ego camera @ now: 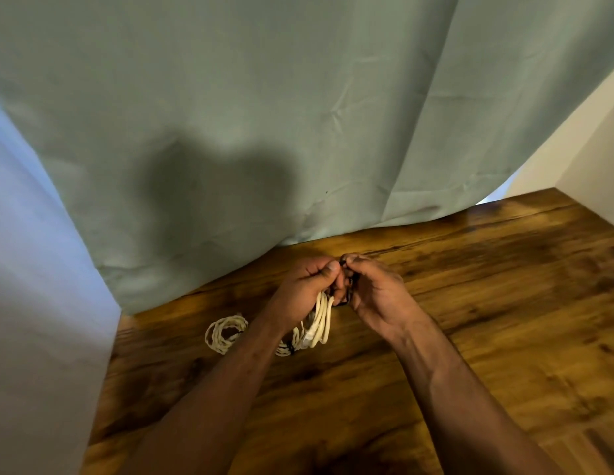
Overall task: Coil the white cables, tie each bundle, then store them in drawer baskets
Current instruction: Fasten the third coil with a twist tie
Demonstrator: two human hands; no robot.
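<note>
My left hand (304, 284) grips a coiled white cable bundle (321, 322) whose loops hang down below the fist. My right hand (370, 286) is right beside it and pinches a black tie (350, 286) at the top of that bundle. A second coiled white cable (225, 332) lies on the wooden table (487, 303) to the left of my left forearm. A third white coil with a black tie (287, 349) lies partly hidden under my left wrist.
A grey-green curtain (264, 132) hangs along the table's far edge and drapes onto it. A pale wall (31, 303) borders the table on the left, and a white wall (593, 166) stands at the far right corner.
</note>
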